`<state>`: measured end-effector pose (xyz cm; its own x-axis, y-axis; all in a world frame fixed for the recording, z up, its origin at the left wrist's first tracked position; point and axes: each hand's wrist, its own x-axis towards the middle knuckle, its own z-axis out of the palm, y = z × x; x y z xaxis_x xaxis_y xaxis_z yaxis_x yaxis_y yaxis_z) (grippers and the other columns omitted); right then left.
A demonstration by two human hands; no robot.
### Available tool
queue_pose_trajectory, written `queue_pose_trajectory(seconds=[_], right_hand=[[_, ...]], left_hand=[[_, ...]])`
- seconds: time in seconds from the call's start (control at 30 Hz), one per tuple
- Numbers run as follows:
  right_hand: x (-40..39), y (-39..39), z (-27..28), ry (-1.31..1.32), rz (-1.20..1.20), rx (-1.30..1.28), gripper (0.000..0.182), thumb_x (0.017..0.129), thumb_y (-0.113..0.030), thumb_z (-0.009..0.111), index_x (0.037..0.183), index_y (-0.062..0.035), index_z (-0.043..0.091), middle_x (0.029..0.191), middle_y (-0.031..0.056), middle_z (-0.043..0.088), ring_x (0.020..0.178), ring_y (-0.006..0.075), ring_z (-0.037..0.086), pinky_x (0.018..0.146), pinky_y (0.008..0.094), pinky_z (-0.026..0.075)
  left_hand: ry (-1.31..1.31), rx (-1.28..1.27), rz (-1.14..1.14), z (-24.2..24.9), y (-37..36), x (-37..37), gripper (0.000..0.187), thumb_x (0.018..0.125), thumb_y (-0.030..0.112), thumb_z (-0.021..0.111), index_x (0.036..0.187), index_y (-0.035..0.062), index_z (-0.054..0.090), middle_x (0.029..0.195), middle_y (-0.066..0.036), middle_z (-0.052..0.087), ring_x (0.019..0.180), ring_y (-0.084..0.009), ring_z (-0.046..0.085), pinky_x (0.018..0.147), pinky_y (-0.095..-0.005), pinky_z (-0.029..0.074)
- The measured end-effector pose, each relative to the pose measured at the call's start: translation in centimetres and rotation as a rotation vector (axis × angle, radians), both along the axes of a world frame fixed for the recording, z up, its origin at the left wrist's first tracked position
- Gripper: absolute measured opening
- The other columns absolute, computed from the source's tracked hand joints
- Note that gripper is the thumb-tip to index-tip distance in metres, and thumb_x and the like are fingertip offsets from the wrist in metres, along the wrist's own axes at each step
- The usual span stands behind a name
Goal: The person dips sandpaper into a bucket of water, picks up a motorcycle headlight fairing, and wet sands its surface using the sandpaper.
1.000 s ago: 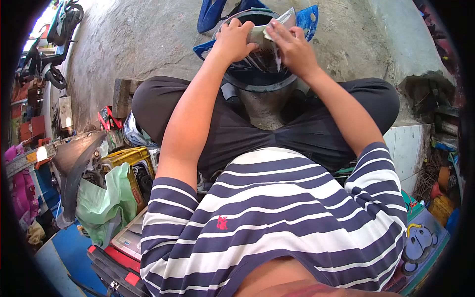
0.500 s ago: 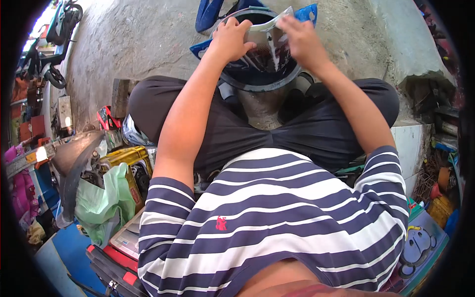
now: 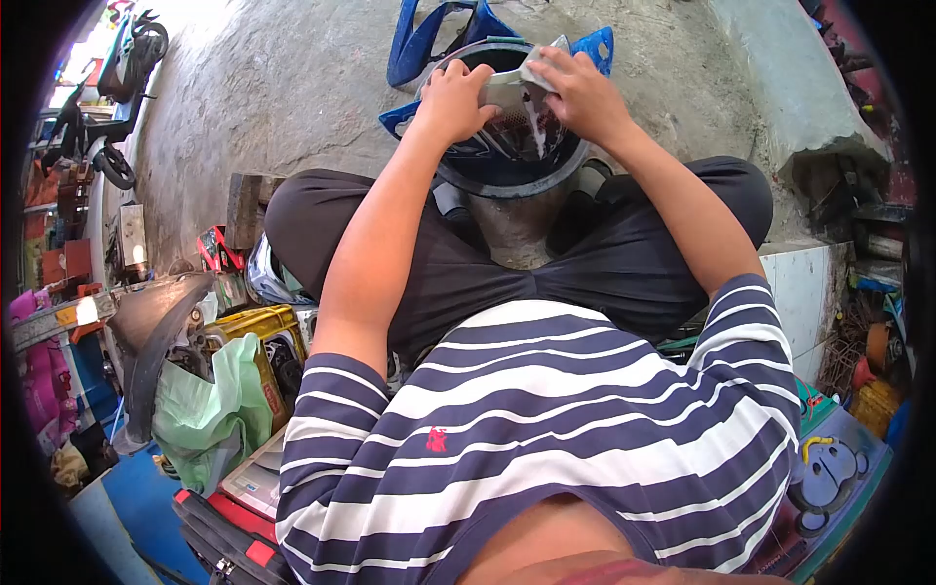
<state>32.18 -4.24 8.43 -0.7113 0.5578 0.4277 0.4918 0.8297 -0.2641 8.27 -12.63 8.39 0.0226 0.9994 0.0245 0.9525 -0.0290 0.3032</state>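
A black basin [image 3: 522, 188] stands on the floor between my legs, with dark, reflecting water inside. Across its far side lies a blue plastic panel [image 3: 593, 49], which looks like a motorcycle body part, with a pale whitish edge facing me. My left hand [image 3: 452, 101] grips that edge, thumb towards me and fingers over the far side. My right hand [image 3: 583, 96] pinches a light grey sheet [image 3: 539, 71], perhaps sandpaper, against the panel's edge; its fingertips partly hide the sheet. Most of the panel is hidden by my hands.
Another blue plastic part [image 3: 414, 49] lies on the concrete floor behind the basin. To my left are a green plastic bag [image 3: 210, 409], a yellow case [image 3: 255, 327] and a red-black toolbox [image 3: 229, 526]. A motorbike [image 3: 122, 88] stands far left; a tiled ledge [image 3: 799, 292] is at right.
My right hand has slid left along the panel's edge, closer to my left hand, bringing the grey sheet into clearer view. My left hand keeps its grip; the view has shifted slightly.
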Motion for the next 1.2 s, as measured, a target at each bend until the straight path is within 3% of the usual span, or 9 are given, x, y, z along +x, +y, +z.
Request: queue_pose_trajectory(seconds=[0.17, 0.3, 0.4, 0.5, 0.67, 0.8, 0.9, 1.07, 1.2], right_hand=[[1.1, 4.2, -1.9, 0.088, -0.154, 0.101, 0.047, 0.087, -0.006, 0.067, 0.133, -0.0126, 0.070, 0.138, 0.0109, 0.063, 0.112, 0.0398, 0.061, 0.100, 0.0455, 0.054], [-0.3, 0.5, -0.6, 0.031, -0.058, 0.066, 0.047, 0.087, -0.005, 0.066, 0.133, -0.0111, 0.070, 0.137, 0.0122, 0.064, 0.113, 0.0404, 0.061, 0.100, 0.0454, 0.053], [-0.6, 0.1, -0.9, 0.039, 0.025, 0.067, 0.042, 0.088, -0.003, 0.066, 0.129, -0.0082, 0.071, 0.137, 0.0163, 0.063, 0.110, 0.0402, 0.060, 0.102, 0.0458, 0.051], [0.3, 3.5, -0.9, 0.058, -0.143, 0.051, 0.044, 0.086, -0.002, 0.066, 0.130, -0.0082, 0.071, 0.137, 0.0167, 0.063, 0.109, 0.0402, 0.060, 0.100, 0.0450, 0.051], [-1.0, -0.4, -1.8, 0.059, 0.081, 0.102, 0.048, 0.085, 0.000, 0.066, 0.132, -0.0091, 0.070, 0.136, 0.0168, 0.064, 0.109, 0.0404, 0.060, 0.099, 0.0454, 0.051], [-0.7, 0.7, -0.8, 0.044, 0.030, 0.133, 0.043, 0.085, -0.002, 0.064, 0.127, -0.0089, 0.072, 0.132, 0.0165, 0.066, 0.108, 0.0405, 0.062, 0.096, 0.0457, 0.053], [0.2, 3.2, -0.7, 0.064, -0.118, -0.005, 0.047, 0.087, -0.001, 0.064, 0.132, -0.0096, 0.070, 0.137, 0.0151, 0.065, 0.111, 0.0404, 0.061, 0.099, 0.0453, 0.052], [-1.3, -0.3, -1.2, 0.043, 0.079, 0.018, 0.049, 0.086, 0.000, 0.065, 0.133, -0.0093, 0.070, 0.139, 0.0162, 0.064, 0.113, 0.0396, 0.061, 0.103, 0.0448, 0.051], [-0.6, 1.5, -0.5, 0.043, 0.044, 0.043, 0.046, 0.086, -0.001, 0.065, 0.131, -0.0075, 0.071, 0.135, 0.0156, 0.065, 0.116, 0.0399, 0.061, 0.103, 0.0444, 0.051]], left_hand=[[0.009, -0.014, 0.019, 0.1, 0.1, 0.1, 0.061, 0.087, 0.043, 0.084, 0.139, 0.0238, 0.058, 0.134, -0.016, 0.058, 0.128, -0.0438, 0.056, 0.103, -0.0597, 0.050], [0.022, -0.030, 0.024, 0.3, 0.0, 0.2, 0.061, 0.087, 0.043, 0.083, 0.139, 0.0244, 0.058, 0.135, -0.016, 0.057, 0.128, -0.0435, 0.056, 0.103, -0.0597, 0.049], [0.004, -0.011, 0.026, 0.9, -0.3, 0.5, 0.059, 0.087, 0.038, 0.083, 0.140, 0.0221, 0.059, 0.134, -0.019, 0.058, 0.124, -0.0458, 0.057, 0.104, -0.0541, 0.051], [-0.008, -0.004, 0.009, 0.2, 0.0, 0.1, 0.061, 0.087, 0.044, 0.083, 0.139, 0.0256, 0.059, 0.134, -0.016, 0.058, 0.127, -0.0433, 0.057, 0.103, -0.0596, 0.050], [0.004, 0.000, 0.027, -0.3, 0.1, 0.0, 0.059, 0.086, 0.041, 0.084, 0.138, 0.0253, 0.060, 0.133, -0.016, 0.059, 0.126, -0.0429, 0.058, 0.103, -0.0570, 0.050], [0.000, 0.006, 0.015, -0.1, 0.1, 0.0, 0.059, 0.086, 0.041, 0.084, 0.138, 0.0251, 0.060, 0.133, -0.016, 0.059, 0.126, -0.0431, 0.058, 0.103, -0.0577, 0.050], [0.004, 0.014, 0.014, -0.2, 0.1, 0.1, 0.060, 0.087, 0.041, 0.084, 0.139, 0.0252, 0.060, 0.134, -0.016, 0.059, 0.127, -0.0431, 0.058, 0.103, -0.0576, 0.050], [0.008, 0.006, 0.010, -0.4, 0.1, -0.1, 0.061, 0.087, 0.041, 0.083, 0.141, 0.0255, 0.059, 0.135, -0.016, 0.059, 0.127, -0.0429, 0.058, 0.104, -0.0575, 0.050], [0.009, 0.014, 0.014, 0.2, 0.0, 0.1, 0.062, 0.086, 0.042, 0.084, 0.141, 0.0257, 0.059, 0.134, -0.016, 0.059, 0.126, -0.0428, 0.058, 0.104, -0.0577, 0.050]])
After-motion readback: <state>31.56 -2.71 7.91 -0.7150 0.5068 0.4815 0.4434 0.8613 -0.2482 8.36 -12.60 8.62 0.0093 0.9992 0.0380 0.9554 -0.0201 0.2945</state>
